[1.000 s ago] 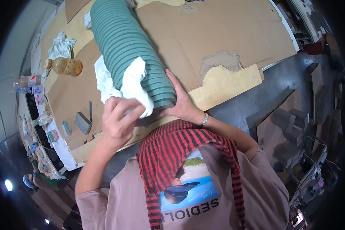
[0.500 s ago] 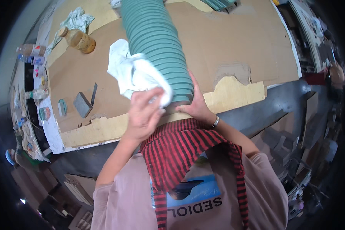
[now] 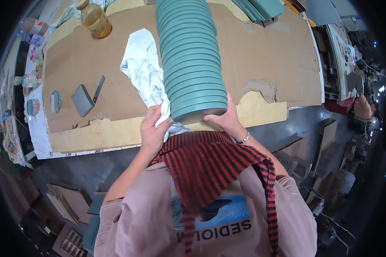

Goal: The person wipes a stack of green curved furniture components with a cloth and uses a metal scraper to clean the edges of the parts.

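A long stack of round green discs, like a ribbed cylinder, lies on its side on the cardboard and runs away from me. My right hand grips its near end, thumb on the end face and fingers along the right side. Pinched in my left hand is a white cloth, crumpled along the stack's left side. Part of the cloth hangs below the fingers near the end disc. The fingertips of my right hand are partly hidden behind the stack.
Brown cardboard covers the table. At the left lie a grey block, a thin dark blade-like strip and a small green-edged piece. A bottle of amber liquid stands farther back. Green slats lie at the far right.
My left hand has lowered the cloth from the stack's near end to its left side. The end face now shows more. My right hand keeps its hold, and the view has shifted slightly.
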Motion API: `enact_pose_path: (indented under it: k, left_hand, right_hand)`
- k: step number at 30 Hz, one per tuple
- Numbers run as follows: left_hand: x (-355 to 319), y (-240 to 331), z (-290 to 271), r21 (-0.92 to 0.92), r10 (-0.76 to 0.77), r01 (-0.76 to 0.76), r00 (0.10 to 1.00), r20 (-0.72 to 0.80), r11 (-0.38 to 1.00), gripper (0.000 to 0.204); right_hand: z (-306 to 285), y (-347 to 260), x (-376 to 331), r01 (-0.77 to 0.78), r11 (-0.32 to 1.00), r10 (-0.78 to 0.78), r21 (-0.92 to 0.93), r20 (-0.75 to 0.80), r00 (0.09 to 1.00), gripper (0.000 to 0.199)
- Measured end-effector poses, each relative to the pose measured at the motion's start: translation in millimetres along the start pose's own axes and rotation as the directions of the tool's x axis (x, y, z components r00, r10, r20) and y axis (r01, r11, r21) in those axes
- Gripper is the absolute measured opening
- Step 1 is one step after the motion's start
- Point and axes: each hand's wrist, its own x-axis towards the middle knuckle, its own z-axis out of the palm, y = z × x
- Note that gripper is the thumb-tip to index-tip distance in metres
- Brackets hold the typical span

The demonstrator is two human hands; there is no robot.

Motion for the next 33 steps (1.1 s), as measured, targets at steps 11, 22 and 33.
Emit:
enact_pose_path:
  k: [11,22,33]
  left_hand:
    - [5,-17,-18,0.441,0.49,-0.488,0.864,0.118,0.753,0.034]
    - [22,-6,-43,-0.357,-0.287,0.3,0.954,0.09,0.885,0.031]
    - [63,69,-69,-0.838,-0.085,0.067,0.996,0.024,0.542,0.04]
  right_hand:
    - [4,0,0,-0.065,0.992,0.071,0.105,-0.049,0.996,0.118]
    - [-7,-30,3,0.019,0.992,-0.035,-0.122,-0.124,0.992,0.101]
    - [79,-146,116,0.032,0.959,0.042,-0.282,0.254,0.966,0.024]
